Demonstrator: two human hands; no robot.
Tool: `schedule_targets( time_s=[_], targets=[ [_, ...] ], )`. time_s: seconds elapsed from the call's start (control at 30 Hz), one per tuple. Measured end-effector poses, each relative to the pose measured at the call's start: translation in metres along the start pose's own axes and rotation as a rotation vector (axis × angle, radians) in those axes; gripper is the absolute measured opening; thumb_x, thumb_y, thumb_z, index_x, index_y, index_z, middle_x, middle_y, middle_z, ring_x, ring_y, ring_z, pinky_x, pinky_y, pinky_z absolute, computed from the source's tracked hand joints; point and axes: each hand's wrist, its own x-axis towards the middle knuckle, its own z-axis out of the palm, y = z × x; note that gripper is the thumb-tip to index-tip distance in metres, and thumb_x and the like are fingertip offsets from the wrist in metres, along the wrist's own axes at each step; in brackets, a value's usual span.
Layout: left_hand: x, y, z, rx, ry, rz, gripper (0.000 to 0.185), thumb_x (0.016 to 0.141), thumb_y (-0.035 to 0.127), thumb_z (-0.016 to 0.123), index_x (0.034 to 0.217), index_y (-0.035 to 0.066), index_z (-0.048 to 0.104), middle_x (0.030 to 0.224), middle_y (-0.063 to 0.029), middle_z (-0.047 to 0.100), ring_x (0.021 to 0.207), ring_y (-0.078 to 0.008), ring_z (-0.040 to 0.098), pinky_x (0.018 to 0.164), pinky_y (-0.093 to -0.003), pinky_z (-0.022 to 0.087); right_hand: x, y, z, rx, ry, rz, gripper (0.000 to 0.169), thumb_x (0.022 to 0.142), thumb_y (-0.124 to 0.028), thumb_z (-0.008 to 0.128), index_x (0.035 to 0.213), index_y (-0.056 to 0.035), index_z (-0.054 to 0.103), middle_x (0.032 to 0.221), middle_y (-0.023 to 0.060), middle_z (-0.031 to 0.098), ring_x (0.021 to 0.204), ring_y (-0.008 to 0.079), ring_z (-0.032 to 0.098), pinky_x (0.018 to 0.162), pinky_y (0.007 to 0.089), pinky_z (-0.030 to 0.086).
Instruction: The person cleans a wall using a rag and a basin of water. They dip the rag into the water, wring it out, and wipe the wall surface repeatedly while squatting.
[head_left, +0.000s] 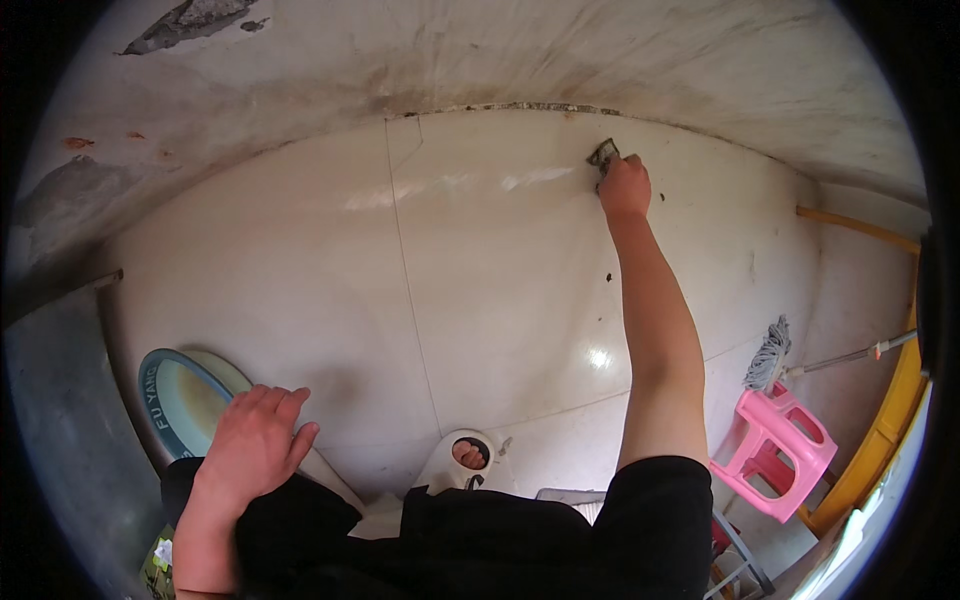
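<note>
My right hand (626, 186) is stretched far forward, closed around a dark, dirty rag (604, 153), its exact kind hard to tell. It presses the rag on the pale tiled surface (510, 262) near the dark, stained seam where tiles and wall meet. Small dark specks lie on the tiles beside and below my forearm. My left hand (259, 442) holds nothing; its fingers are apart, above my dark-clothed leg and beside the rim of a blue-grey plastic basin (150, 397).
A pink plastic stool (814, 450) stands at the right, with a grey string mop (769, 352) behind it and a yellow frame (889, 420) along the edge. The stained wall (337, 60) has peeling patches. My foot in a light slipper (442, 465) is below centre.
</note>
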Motion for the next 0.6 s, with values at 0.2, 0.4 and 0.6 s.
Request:
schedule_targets(
  time_s=[0.2,0.4,0.6],
  targets=[
    [-0.005,0.001,-0.004,-0.007,0.018,-0.002,0.039,0.090,0.024,0.064,0.121,0.001,0.061,0.109,-0.0191,0.065,0.107,-0.0383,0.059,0.096,-0.0458,0.046,-0.066,-0.023,0.017,0.165,0.021,-0.162,0.013,0.084,-0.005,0.059,0.093,-0.0059,0.068,0.097,0.0153,0.061,0.093,0.0351,0.062,0.079,0.0445,0.055],
    [-0.004,0.002,-0.002,0.007,0.020,0.016,0.039,0.090,0.024,0.064,0.121,0.001,0.061,0.108,-0.0193,0.065,0.106,-0.0380,0.059,0.096,-0.0459,0.046,-0.037,-0.004,0.008,0.130,0.010,0.084,0.021,0.084,-0.005,0.061,0.103,-0.0099,0.069,0.100,0.0132,0.061,0.094,0.0333,0.062,0.080,0.0452,0.056],
    [-0.005,-0.001,0.003,-0.036,0.055,0.051,0.039,0.089,0.022,0.066,0.120,0.000,0.061,0.105,-0.0187,0.065,0.104,-0.0373,0.060,0.094,-0.0457,0.047,-0.040,0.000,0.022,0.038,0.073,-0.060,0.030,0.085,-0.004,0.058,0.114,-0.0093,0.067,0.107,0.0133,0.063,0.095,0.0336,0.063,0.078,0.0454,0.056]
  ],
)
